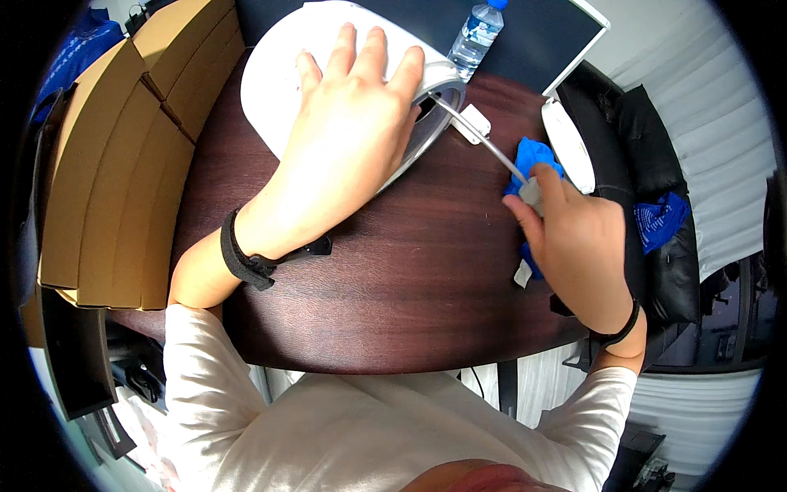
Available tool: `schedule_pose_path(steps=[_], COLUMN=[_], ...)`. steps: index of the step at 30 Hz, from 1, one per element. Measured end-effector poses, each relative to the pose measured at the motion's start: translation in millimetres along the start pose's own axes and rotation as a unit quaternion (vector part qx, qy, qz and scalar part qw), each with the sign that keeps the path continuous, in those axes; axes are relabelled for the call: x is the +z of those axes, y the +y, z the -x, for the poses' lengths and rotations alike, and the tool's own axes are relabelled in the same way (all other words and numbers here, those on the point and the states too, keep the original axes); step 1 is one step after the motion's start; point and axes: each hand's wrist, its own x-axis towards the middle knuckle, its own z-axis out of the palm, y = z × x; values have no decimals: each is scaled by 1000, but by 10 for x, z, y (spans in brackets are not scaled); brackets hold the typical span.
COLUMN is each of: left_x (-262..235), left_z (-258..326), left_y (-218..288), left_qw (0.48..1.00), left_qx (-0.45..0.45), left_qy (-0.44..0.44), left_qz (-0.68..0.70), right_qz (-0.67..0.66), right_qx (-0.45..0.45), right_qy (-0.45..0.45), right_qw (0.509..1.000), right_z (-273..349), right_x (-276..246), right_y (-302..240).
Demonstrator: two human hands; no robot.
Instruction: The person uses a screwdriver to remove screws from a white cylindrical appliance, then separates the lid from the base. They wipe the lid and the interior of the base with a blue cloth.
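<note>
A large white rounded appliance housing (275, 90) lies on its side at the far left of the table, with a dark opening on its right end. My left hand (352, 123) rests on top of it, open, its fingers spread. In my right hand (574, 238) is a screwdriver (484, 141) with a long metal shaft, gripped by its greyish handle. The shaft points away to the left, and its tip reaches the rim of the opening. What the tip touches there cannot be made out. Under and beside my right hand lies a crumpled blue plastic bag or cloth (534, 154).
Brown cardboard boxes (106, 180) line the left side of the dark wooden table (393, 287). A water bottle (475, 41) stands behind the housing. A small white part (471, 125) and a long white curved piece (568, 146) lie at the right. A black sofa (656, 139) is beyond.
</note>
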Motion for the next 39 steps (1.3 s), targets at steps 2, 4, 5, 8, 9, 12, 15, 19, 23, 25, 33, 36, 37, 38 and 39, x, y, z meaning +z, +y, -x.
schedule_pose_path(steps=[2,4,5,8,9,12,15,19,23,25,33,36,37,38,39], left_x=[-10,-18,-18,-6,-6,-11,-8,-8,-18,-17,-10,-18,-14,-3,2], left_z=[13,10,13,18,16,16,11,2,10,11,-8,-6,-6,-7,-8], left_y=[-11,-18,-9,-10,-3,0,-12,-24,-4,-13,-41,-40,-47,-59,-65], left_qw=[1000,1000,1000,1000,1000,1000,1000,1000,1000,1000,1000,1000,1000,1000,1000], left_qx=[2,12,11,13,13,10,10,14,13,9,-3,-2,1,3,5], left_qy=[0,-2,-1,1,2,3,1,4,8,5,7,5,7,9,11], left_qz=[6,19,23,26,26,23,21,26,23,28,19,19,18,17,16], right_qz=[17,-47,-86,-224,-272,-371,-491,-603,-719,-707,-677,-513,-428,-337,-236], right_qx=[-6,4,10,51,68,126,187,264,229,231,221,145,93,42,-29], right_qy=[35,23,11,-46,-68,-106,-84,-80,-49,-41,53,107,106,116,104], right_qw=[999,999,996,972,957,914,847,748,654,667,700,839,893,933,966], right_z=[-14,-23,-21,-4,6,30,102,180,249,250,340,287,266,249,226], right_x=[-12,-65,-82,-123,-135,-156,-187,-103,38,24,146,79,44,8,-66], right_y=[80,109,115,178,208,286,243,293,430,379,155,174,179,183,163])
